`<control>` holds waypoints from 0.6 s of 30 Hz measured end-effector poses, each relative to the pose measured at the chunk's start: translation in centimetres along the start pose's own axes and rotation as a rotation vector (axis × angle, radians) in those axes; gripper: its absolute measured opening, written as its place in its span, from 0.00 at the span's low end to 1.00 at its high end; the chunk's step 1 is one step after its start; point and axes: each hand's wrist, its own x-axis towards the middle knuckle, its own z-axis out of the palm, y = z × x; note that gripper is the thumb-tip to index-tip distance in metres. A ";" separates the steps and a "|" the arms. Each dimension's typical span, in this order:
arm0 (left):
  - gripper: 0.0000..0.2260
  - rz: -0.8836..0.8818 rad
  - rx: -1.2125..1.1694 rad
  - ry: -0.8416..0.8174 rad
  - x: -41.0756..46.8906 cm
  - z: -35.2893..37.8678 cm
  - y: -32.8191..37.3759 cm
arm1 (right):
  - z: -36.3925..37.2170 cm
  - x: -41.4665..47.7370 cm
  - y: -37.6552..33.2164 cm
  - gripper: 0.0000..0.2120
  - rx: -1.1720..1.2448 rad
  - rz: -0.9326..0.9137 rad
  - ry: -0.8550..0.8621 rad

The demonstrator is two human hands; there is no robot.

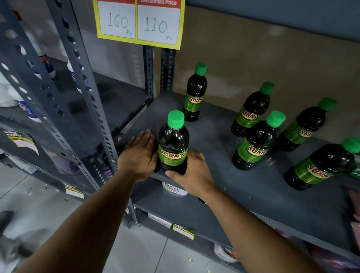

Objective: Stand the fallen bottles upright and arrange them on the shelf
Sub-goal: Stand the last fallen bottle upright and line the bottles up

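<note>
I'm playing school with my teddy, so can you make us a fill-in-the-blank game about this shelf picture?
1. Every bottle cap is coloured ____.
2. The number of bottles standing on the shelf is ____.
3. The price sign shows a discounted price of ____.
4. The red word on the front bottle between the left hand and right hand is ____.

Missing words: green; six; 110; SUNNY

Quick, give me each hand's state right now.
Left hand: open, flat beside the dark green-capped plastic Sunny bottle at the shelf's front edge.
Right hand: closed around that bottle's base.
</note>
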 end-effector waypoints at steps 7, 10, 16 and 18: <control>0.33 0.024 0.021 0.000 0.0 -0.1 -0.2 | -1.6 -3.7 0.7 0.40 0.130 -0.041 0.564; 0.31 0.007 0.008 -0.005 0.1 -0.1 0.1 | -3.4 -5.1 3.1 0.42 0.078 0.097 0.931; 0.33 -0.004 0.029 -0.012 0.2 0.1 0.1 | -8.1 -2.4 8.9 0.55 0.291 0.401 0.673; 0.33 -0.010 0.033 -0.012 0.3 0.1 0.1 | -8.6 -2.1 9.7 0.49 0.269 0.434 0.582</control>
